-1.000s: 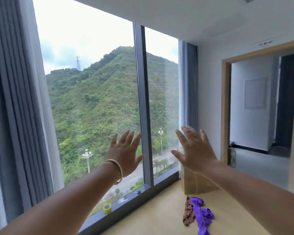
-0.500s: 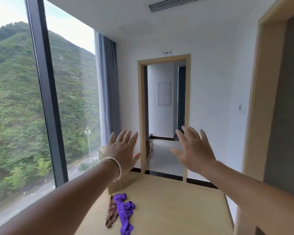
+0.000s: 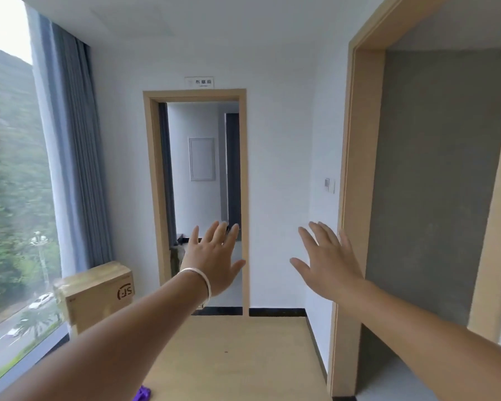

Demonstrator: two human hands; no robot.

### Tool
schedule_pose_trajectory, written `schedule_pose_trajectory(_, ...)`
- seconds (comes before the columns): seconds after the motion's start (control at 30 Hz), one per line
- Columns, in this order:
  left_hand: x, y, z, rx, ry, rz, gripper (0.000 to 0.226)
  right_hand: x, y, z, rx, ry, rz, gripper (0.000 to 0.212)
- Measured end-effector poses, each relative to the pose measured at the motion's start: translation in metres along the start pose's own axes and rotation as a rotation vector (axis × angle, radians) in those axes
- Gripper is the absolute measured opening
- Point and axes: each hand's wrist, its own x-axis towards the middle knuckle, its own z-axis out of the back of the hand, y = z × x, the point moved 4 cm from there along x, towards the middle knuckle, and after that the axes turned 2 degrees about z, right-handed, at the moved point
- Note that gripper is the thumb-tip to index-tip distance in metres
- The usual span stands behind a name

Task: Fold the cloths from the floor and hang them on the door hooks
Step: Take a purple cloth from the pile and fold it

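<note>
We see a purple cloth [image 3: 141, 394] on the floor [image 3: 237, 357], far below our left hand [image 3: 211, 264] and right hand [image 3: 329, 267], both raised, spread flat, empty.

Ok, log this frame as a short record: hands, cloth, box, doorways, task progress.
left hand: raised, open, fingers spread, bangle on wrist, holds nothing
right hand: raised, open, holds nothing
cloth: purple, on floor, only a corner shows at bottom edge
box: cardboard, by window
doorways: one ahead, one at right
hooks: none visible
progress: nothing picked up yet
</note>
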Motion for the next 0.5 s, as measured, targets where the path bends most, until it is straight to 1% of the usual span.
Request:
schedule_pose_trajectory(0.1,0.043,0.012,-0.026,-0.035,0.002,-0.023,0.077,0.042,-0.006,-0.018,-0.035,0.000,-0.029,0.069)
schedule_pose_trajectory(0.33,0.142,0.046,-0.084,-0.079,-0.056,-0.032,0.077,0.142,-0.007,-0.057,-0.074,0.003,-0.059,0.068)
schedule_pose_trajectory(0.5,0.188,0.052,-0.130,-0.093,-0.015,-0.035,0.076,0.186,-0.013,-0.092,-0.070,0.033,-0.071,0.067)
